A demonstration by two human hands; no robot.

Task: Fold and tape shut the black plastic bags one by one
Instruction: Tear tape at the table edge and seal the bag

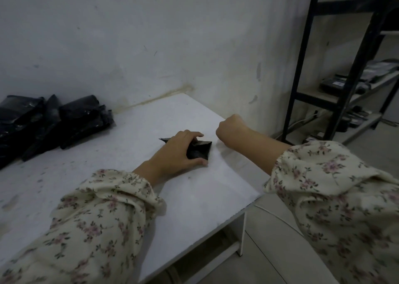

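Observation:
A small folded black plastic bag (199, 150) lies on the white table (129, 154) near its right edge. My left hand (179, 152) lies over the bag, fingers and thumb curled round it, holding it down. My right hand (232, 130) is a little to the right of the bag, at the table's right edge, with its fingers curled in a fist. What it holds, if anything, is hidden from this side. No tape is visible.
A pile of packed black plastic bags (49, 122) lies at the table's back left against the white wall. A black metal shelf rack (336, 68) with dark items stands to the right, beyond the table's edge.

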